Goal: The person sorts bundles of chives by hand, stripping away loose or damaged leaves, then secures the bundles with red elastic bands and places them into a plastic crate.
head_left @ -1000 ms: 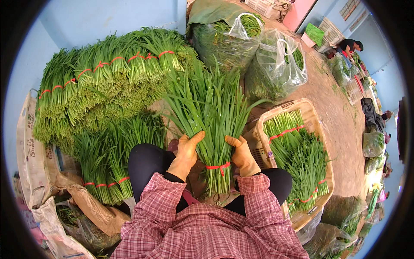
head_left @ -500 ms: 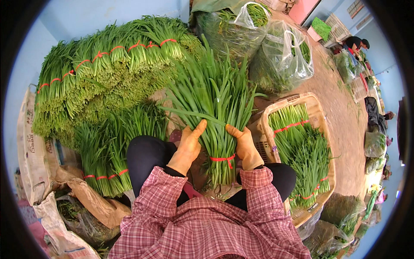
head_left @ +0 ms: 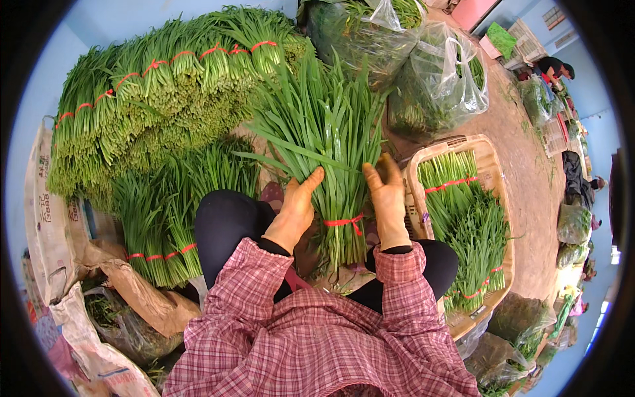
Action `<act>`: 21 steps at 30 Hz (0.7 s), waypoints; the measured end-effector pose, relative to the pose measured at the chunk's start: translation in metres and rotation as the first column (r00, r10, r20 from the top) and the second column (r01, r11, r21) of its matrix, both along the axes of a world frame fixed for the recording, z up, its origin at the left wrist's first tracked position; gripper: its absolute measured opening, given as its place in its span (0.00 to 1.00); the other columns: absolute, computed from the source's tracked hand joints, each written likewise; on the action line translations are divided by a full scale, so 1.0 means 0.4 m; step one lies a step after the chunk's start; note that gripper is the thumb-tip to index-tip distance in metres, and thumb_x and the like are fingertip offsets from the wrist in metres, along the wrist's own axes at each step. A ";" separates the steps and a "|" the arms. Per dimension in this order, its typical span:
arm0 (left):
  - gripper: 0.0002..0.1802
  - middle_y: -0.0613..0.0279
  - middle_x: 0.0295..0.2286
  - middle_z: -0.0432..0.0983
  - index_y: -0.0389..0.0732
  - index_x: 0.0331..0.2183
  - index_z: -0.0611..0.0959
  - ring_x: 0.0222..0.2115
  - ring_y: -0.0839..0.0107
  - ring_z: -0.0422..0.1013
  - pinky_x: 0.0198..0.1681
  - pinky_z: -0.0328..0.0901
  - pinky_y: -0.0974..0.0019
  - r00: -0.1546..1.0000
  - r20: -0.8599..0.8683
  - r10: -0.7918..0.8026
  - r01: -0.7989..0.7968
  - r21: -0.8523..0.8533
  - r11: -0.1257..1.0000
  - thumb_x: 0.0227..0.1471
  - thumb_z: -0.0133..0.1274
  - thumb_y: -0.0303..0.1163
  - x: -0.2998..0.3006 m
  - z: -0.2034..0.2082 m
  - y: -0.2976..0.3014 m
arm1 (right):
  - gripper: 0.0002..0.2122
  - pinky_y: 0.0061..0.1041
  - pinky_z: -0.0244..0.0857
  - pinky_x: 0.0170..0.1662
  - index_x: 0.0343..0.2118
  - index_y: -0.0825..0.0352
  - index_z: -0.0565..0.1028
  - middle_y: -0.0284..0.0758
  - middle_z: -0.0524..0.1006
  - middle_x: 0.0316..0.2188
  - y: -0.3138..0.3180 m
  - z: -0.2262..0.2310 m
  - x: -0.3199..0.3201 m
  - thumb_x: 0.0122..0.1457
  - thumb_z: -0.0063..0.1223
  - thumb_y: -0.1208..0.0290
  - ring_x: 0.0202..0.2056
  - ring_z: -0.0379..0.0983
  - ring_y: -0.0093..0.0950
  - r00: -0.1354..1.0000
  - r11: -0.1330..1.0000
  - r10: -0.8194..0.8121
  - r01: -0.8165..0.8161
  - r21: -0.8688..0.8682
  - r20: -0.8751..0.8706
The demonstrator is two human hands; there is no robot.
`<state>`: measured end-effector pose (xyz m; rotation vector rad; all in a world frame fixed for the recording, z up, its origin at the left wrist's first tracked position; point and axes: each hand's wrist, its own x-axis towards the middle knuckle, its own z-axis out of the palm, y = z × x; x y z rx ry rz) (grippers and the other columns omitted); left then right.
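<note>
An upright bunch of Chinese chives (head_left: pixel 340 159), its stems low and leaves fanning away from me, stands between my knees. A red tie (head_left: pixel 342 222) circles its stems. My left hand (head_left: pixel 294 208), in an orange glove, grips the bunch's left side above the tie, thumb in front and fingers hidden behind. On the other side, my right hand (head_left: pixel 387 202), gloved alike, is open with thumb and fingers apart. Its thumb is close to the outer leaves; whether it touches them I cannot tell.
Tied chives are piled in a large stack (head_left: pixel 165 99) at the far left, with smaller bunches (head_left: pixel 159 228) nearer. A plastic crate (head_left: pixel 506 218) of bunches stands at my right. Clear bags (head_left: pixel 440 89) of greens sit beyond. Another person (head_left: pixel 554 69) bends at the far right.
My right hand has loosened from the bunch and shifted slightly right, its fingers now showing spread. My left hand keeps its hold, and the bunch sits slightly higher in view.
</note>
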<state>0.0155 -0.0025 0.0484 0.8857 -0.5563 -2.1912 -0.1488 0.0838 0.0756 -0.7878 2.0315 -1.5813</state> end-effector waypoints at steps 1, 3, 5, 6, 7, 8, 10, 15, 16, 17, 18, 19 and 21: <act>0.31 0.58 0.54 0.69 0.36 0.58 0.69 0.54 0.62 0.66 0.58 0.62 0.55 1.000 0.004 0.003 -0.003 -0.009 1.000 0.56 0.60 0.31 0.003 0.004 0.001 | 0.25 0.24 0.70 0.43 0.56 0.71 0.70 0.36 0.78 0.43 0.005 0.004 0.004 0.57 0.64 0.70 0.40 0.75 0.26 0.981 0.994 -0.107 0.107 -0.011 -0.164; 0.30 0.56 0.52 0.70 0.35 0.57 0.68 0.52 0.61 0.68 0.56 0.63 0.56 0.999 0.019 0.034 -0.035 0.032 0.999 0.56 0.60 0.30 -0.006 0.015 0.007 | 0.17 0.20 0.69 0.36 0.49 0.69 0.76 0.32 0.79 0.36 0.015 0.077 0.054 0.56 0.63 0.79 0.32 0.74 0.21 0.998 0.994 -0.043 0.047 -0.100 0.042; 0.30 0.55 0.51 0.71 0.34 0.56 0.67 0.51 0.61 0.69 0.56 0.64 0.56 0.999 0.010 0.034 -0.035 0.053 0.998 0.56 0.60 0.30 -0.015 0.013 0.008 | 0.12 0.19 0.69 0.34 0.44 0.69 0.79 0.31 0.79 0.32 0.020 0.114 0.107 0.56 0.62 0.79 0.30 0.73 0.20 0.993 0.991 0.086 -0.077 -0.106 0.080; 0.30 0.55 0.50 0.72 0.33 0.55 0.67 0.49 0.62 0.70 0.53 0.66 0.59 0.999 0.005 0.032 -0.032 0.066 0.997 0.56 0.61 0.30 -0.017 0.005 0.008 | 0.08 0.21 0.69 0.31 0.38 0.66 0.82 0.33 0.79 0.30 0.009 0.074 0.111 0.55 0.64 0.78 0.28 0.74 0.22 0.973 0.983 0.085 -0.117 -0.141 -0.215; 0.30 0.55 0.50 0.72 0.33 0.55 0.67 0.49 0.63 0.70 0.53 0.66 0.59 0.998 0.029 0.050 -0.052 0.056 0.997 0.56 0.61 0.30 -0.016 0.005 0.009 | 0.08 0.23 0.70 0.31 0.37 0.64 0.82 0.35 0.80 0.29 -0.009 0.079 0.122 0.53 0.65 0.76 0.27 0.76 0.25 0.886 0.985 0.073 -0.135 -0.104 -0.459; 0.30 0.55 0.49 0.73 0.34 0.55 0.68 0.49 0.63 0.70 0.52 0.66 0.60 0.996 0.054 0.070 -0.072 0.045 0.996 0.55 0.62 0.30 -0.015 0.004 0.012 | 0.09 0.23 0.70 0.32 0.37 0.64 0.82 0.35 0.80 0.29 -0.019 0.085 0.131 0.52 0.66 0.75 0.27 0.77 0.27 0.831 0.993 0.111 -0.115 0.027 -0.544; 0.30 0.56 0.49 0.73 0.34 0.55 0.68 0.48 0.64 0.70 0.51 0.67 0.61 0.993 0.061 0.098 -0.099 0.019 0.995 0.55 0.62 0.31 -0.017 0.003 0.017 | 0.09 0.24 0.72 0.34 0.35 0.64 0.82 0.36 0.81 0.29 -0.041 0.074 0.126 0.50 0.68 0.72 0.28 0.79 0.29 0.666 0.990 0.139 -0.114 0.084 -0.733; 0.28 0.57 0.47 0.74 0.34 0.53 0.70 0.46 0.66 0.71 0.50 0.66 0.62 0.990 0.062 0.128 -0.130 0.028 0.991 0.55 0.62 0.30 -0.023 0.016 0.020 | 0.08 0.26 0.73 0.34 0.32 0.64 0.82 0.37 0.81 0.30 -0.033 0.017 0.104 0.50 0.69 0.70 0.29 0.80 0.31 0.963 0.997 0.071 -0.066 0.027 -0.259; 0.28 0.57 0.47 0.74 0.34 0.53 0.70 0.46 0.66 0.71 0.50 0.66 0.62 0.990 0.051 0.133 -0.134 0.009 0.991 0.55 0.62 0.30 -0.022 0.010 0.018 | 0.07 0.26 0.73 0.34 0.31 0.64 0.82 0.37 0.81 0.30 -0.037 0.040 0.111 0.50 0.68 0.70 0.29 0.80 0.31 0.919 0.997 0.082 -0.079 0.022 -0.385; 0.28 0.57 0.47 0.74 0.33 0.53 0.70 0.46 0.65 0.71 0.50 0.66 0.61 0.990 0.038 0.138 -0.138 -0.013 0.990 0.54 0.63 0.30 -0.019 0.003 0.019 | 0.07 0.26 0.73 0.34 0.31 0.64 0.82 0.37 0.81 0.30 -0.040 0.064 0.122 0.50 0.68 0.70 0.29 0.80 0.31 0.858 0.996 0.088 -0.093 0.016 -0.506; 0.29 0.57 0.47 0.74 0.33 0.53 0.70 0.46 0.65 0.71 0.50 0.66 0.61 0.989 0.025 0.143 -0.142 -0.034 0.989 0.54 0.63 0.30 -0.017 -0.004 0.020 | 0.07 0.27 0.73 0.33 0.30 0.64 0.82 0.35 0.81 0.29 -0.047 0.080 0.132 0.50 0.68 0.69 0.28 0.79 0.32 0.778 0.988 0.154 -0.108 0.112 -0.609; 0.29 0.56 0.47 0.74 0.33 0.54 0.69 0.46 0.65 0.71 0.50 0.66 0.61 0.988 0.057 0.145 -0.144 -0.022 0.989 0.54 0.63 0.31 -0.020 -0.003 0.022 | 0.08 0.27 0.73 0.33 0.31 0.64 0.82 0.35 0.81 0.29 -0.050 0.075 0.128 0.49 0.68 0.69 0.28 0.79 0.32 0.784 0.988 0.151 -0.102 0.115 -0.602; 0.31 0.55 0.47 0.74 0.32 0.54 0.69 0.45 0.64 0.71 0.51 0.66 0.61 0.982 0.121 0.146 -0.147 0.000 0.989 0.54 0.64 0.32 -0.025 0.001 0.026 | 0.09 0.28 0.73 0.32 0.32 0.63 0.82 0.34 0.81 0.28 -0.051 0.046 0.114 0.49 0.68 0.68 0.27 0.79 0.33 0.796 0.989 0.144 -0.090 0.120 -0.587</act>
